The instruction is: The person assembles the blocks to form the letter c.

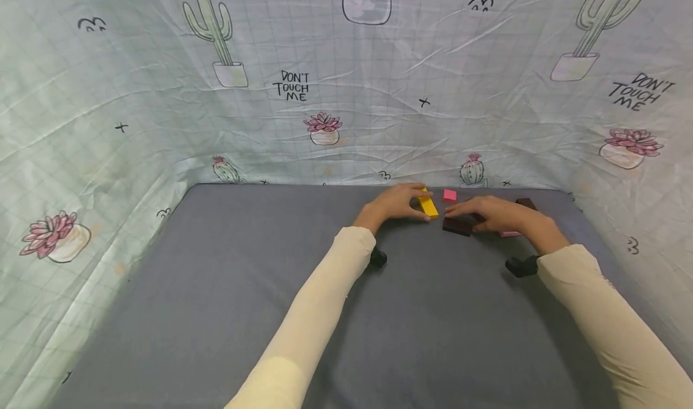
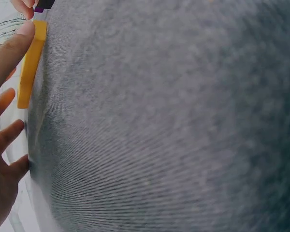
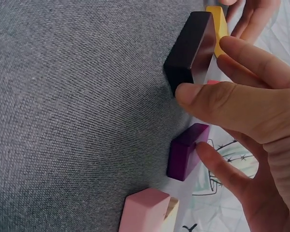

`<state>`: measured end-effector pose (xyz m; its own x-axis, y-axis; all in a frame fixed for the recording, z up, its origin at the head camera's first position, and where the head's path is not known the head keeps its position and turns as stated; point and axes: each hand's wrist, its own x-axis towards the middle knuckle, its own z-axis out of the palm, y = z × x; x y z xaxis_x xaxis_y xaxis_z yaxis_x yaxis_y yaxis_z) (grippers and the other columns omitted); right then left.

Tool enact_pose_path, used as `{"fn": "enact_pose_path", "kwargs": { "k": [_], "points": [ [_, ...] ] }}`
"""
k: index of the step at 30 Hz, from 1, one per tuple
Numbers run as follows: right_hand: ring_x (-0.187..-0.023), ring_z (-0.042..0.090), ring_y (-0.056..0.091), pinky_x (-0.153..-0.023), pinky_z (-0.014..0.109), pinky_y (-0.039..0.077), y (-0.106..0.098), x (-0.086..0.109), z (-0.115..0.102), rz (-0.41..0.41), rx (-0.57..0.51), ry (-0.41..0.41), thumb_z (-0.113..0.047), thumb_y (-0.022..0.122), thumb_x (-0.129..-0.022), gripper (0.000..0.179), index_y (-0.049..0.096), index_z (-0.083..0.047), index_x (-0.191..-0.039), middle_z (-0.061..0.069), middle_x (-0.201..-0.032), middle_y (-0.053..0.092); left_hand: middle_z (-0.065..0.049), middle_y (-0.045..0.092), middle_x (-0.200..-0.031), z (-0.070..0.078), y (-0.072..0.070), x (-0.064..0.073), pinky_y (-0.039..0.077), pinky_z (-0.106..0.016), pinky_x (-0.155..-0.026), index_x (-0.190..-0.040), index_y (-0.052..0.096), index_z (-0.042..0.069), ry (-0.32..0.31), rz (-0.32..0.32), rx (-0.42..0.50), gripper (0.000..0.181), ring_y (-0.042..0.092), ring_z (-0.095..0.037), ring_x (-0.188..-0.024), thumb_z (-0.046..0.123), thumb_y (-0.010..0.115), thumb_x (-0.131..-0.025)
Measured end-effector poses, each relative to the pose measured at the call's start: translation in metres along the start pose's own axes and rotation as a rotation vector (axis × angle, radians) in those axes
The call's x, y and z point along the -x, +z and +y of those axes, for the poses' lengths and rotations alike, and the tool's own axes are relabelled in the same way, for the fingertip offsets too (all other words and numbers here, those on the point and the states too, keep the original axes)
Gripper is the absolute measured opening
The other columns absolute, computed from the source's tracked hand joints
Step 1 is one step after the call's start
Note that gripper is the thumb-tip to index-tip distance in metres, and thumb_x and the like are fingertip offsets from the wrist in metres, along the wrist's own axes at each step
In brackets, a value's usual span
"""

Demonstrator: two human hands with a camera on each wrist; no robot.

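Note:
My left hand [image 1: 395, 203] is around a yellow block [image 1: 428, 206] near the back of the table, its thumb at the block's near end and its fingers toward the far end. To its right, my right hand [image 1: 500, 213] pinches a dark, nearly black block [image 1: 457, 226] by its ends between thumb and forefinger. In the right wrist view, the dark block [image 3: 191, 50] leans close to the yellow block [image 3: 217, 29]. A purple block [image 3: 186, 153] lies under that hand, with another of its fingertips right at it.
A small bright pink block [image 1: 450, 195] lies between the hands, toward the back edge. Beyond my right hand are a light pink block [image 3: 144, 212], a cream piece [image 3: 170, 215] and another dark block [image 1: 526, 203]. A printed cloth [image 1: 379, 126] hangs behind the grey table [image 1: 243, 289].

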<state>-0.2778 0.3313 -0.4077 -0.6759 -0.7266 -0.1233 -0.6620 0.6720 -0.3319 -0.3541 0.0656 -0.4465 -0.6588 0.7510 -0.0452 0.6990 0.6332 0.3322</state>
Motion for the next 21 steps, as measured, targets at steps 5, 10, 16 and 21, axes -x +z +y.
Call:
{"fn": "enact_pose_path", "kwargs": {
  "k": [5, 10, 16, 21],
  "points": [
    [-0.135, 0.039, 0.051, -0.103, 0.057, 0.045, -0.0027, -0.0004, -0.0024, -0.042, -0.003, 0.013, 0.012, 0.079, -0.079, 0.07, 0.058, -0.006, -0.144, 0.013, -0.149, 0.055, 0.0, 0.035, -0.163, 0.0011, 0.0015, 0.0001, 0.029, -0.032, -0.119, -0.15, 0.052, 0.026, -0.001, 0.004, -0.007, 0.07, 0.036, -0.018, -0.147, 0.055, 0.073, -0.09],
    [-0.134, 0.04, 0.051, -0.102, 0.058, 0.045, -0.003, -0.0012, -0.0046, -0.058, 0.02, -0.006, 0.01, 0.08, -0.08, 0.071, 0.057, -0.008, -0.145, 0.013, -0.149, 0.054, -0.001, 0.035, -0.163, 0.0027, 0.0021, -0.0009, 0.029, -0.034, -0.119, -0.149, 0.053, 0.027, -0.01, 0.0, -0.008, 0.068, 0.036, -0.02, -0.148, 0.053, 0.073, -0.09],
    [-0.132, 0.038, 0.053, -0.1, 0.056, 0.048, -0.0002, -0.0012, -0.0056, -0.067, -0.023, 0.013, 0.011, 0.079, -0.08, 0.072, 0.056, -0.008, -0.146, 0.013, -0.148, 0.055, -0.002, 0.034, -0.164, 0.0021, 0.003, -0.0022, 0.03, -0.035, -0.119, -0.148, 0.054, 0.028, -0.039, 0.003, 0.027, 0.065, 0.035, -0.021, -0.148, 0.053, 0.072, -0.091],
    [-0.131, 0.037, 0.054, -0.102, 0.058, 0.045, 0.005, 0.0008, -0.0034, -0.036, -0.007, 0.001, 0.011, 0.081, -0.078, 0.076, 0.054, -0.006, -0.146, 0.013, -0.148, 0.056, -0.001, 0.036, -0.163, 0.0025, 0.0036, -0.0026, 0.031, -0.035, -0.118, -0.147, 0.056, 0.028, -0.046, 0.018, 0.045, 0.064, 0.037, -0.021, -0.147, 0.053, 0.073, -0.09]
  ]
}}
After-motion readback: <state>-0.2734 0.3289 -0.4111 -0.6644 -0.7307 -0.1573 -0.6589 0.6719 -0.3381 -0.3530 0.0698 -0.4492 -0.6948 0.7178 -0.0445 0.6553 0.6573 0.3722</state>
